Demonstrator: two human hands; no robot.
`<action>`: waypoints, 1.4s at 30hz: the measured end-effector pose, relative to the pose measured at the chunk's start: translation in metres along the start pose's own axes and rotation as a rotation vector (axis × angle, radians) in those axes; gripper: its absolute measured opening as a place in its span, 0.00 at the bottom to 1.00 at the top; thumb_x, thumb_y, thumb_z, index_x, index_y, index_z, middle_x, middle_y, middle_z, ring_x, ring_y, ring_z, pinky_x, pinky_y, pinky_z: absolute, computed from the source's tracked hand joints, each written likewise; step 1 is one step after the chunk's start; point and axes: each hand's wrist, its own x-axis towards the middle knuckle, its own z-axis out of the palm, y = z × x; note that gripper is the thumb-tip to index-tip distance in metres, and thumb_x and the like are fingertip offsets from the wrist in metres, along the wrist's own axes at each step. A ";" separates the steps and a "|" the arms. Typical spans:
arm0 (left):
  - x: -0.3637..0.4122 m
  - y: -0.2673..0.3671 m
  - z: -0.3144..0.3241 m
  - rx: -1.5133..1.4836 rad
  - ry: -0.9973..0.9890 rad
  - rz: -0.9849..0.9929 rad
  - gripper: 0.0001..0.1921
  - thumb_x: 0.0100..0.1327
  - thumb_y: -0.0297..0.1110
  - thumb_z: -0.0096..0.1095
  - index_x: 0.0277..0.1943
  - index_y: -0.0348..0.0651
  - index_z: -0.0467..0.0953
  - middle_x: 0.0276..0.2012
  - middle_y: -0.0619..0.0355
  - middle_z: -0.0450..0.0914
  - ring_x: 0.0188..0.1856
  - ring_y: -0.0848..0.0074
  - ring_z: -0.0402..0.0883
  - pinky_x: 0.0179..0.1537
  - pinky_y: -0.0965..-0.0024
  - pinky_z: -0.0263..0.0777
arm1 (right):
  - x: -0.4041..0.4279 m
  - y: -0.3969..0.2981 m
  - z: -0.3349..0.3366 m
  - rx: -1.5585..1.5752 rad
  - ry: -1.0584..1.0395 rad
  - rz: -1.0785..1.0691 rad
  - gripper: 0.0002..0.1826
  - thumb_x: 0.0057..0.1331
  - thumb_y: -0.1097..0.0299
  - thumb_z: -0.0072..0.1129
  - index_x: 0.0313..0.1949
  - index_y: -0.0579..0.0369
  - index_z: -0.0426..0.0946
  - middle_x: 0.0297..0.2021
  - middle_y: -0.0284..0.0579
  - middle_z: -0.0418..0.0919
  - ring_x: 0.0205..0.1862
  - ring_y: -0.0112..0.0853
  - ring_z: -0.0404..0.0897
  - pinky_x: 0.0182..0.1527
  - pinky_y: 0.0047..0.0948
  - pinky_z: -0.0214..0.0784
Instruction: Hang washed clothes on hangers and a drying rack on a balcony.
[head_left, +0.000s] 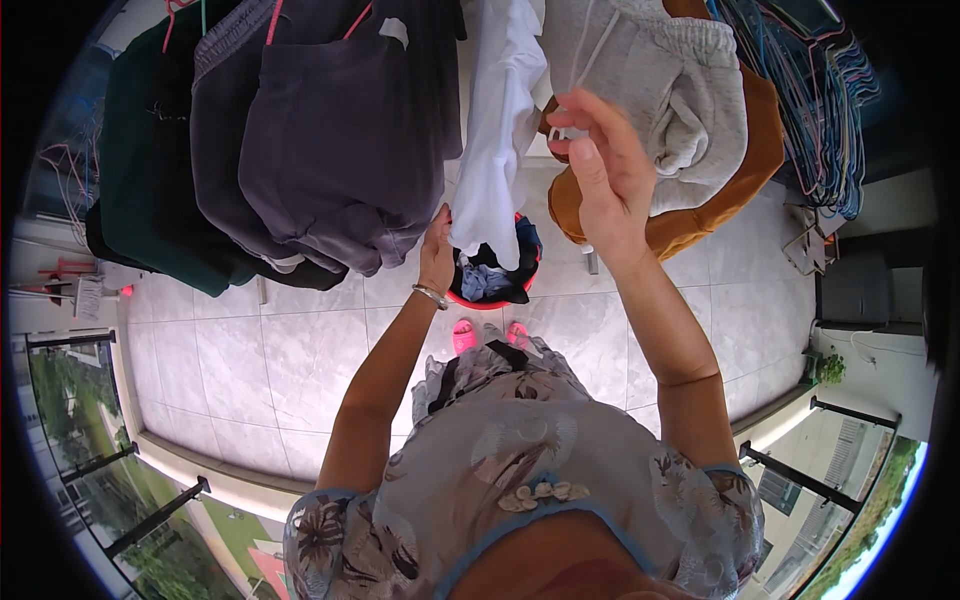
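A white garment (495, 135) hangs in the middle before me. My left hand (436, 251), with a silver bangle at the wrist, is by its lower left edge, beside dark grey trousers (349, 150). Its fingers are partly hidden, so any grip on cloth cannot be made out. Raised on the other side, my right hand (616, 176) has thumb and fingers apart and curved, with nothing seen held. Behind it hang light grey drawstring bottoms (697, 112) and a brown garment (761, 124). Below the white garment stands a red-rimmed basket (489, 305) containing dark and blue clothes (484, 281).
Many wire hangers (829, 120) hang in a bunch at the far right. A dark green garment (131, 165) hangs at the left, above a brush (88, 296). Black-barred windows (157, 517) run along the wall. Pink slippers (464, 337) are on the tiled floor (315, 367).
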 end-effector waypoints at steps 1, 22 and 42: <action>-0.006 -0.018 -0.006 0.002 0.011 -0.020 0.21 0.66 0.36 0.41 0.58 0.33 0.61 0.50 0.48 0.71 0.52 0.70 0.70 0.54 0.73 0.60 | -0.020 0.008 -0.007 -0.050 0.094 -0.076 0.15 0.62 0.66 0.53 0.45 0.62 0.70 0.34 0.40 0.72 0.34 0.24 0.72 0.36 0.20 0.65; -0.103 -0.414 -0.031 0.527 0.316 -0.980 0.45 0.44 0.42 0.67 0.62 0.34 0.49 0.56 0.38 0.62 0.59 0.56 0.62 0.57 0.64 0.60 | -0.442 0.460 -0.111 -0.474 -0.004 1.473 0.09 0.54 0.66 0.56 0.30 0.57 0.71 0.22 0.40 0.74 0.22 0.28 0.73 0.21 0.26 0.65; -0.199 -0.338 0.026 0.820 0.105 -0.741 0.58 0.34 0.46 0.74 0.64 0.48 0.37 0.58 0.35 0.51 0.58 0.48 0.59 0.55 0.56 0.61 | -0.626 0.438 -0.103 0.331 0.535 1.590 0.22 0.53 0.67 0.61 0.46 0.57 0.66 0.32 0.41 0.74 0.29 0.28 0.74 0.23 0.28 0.67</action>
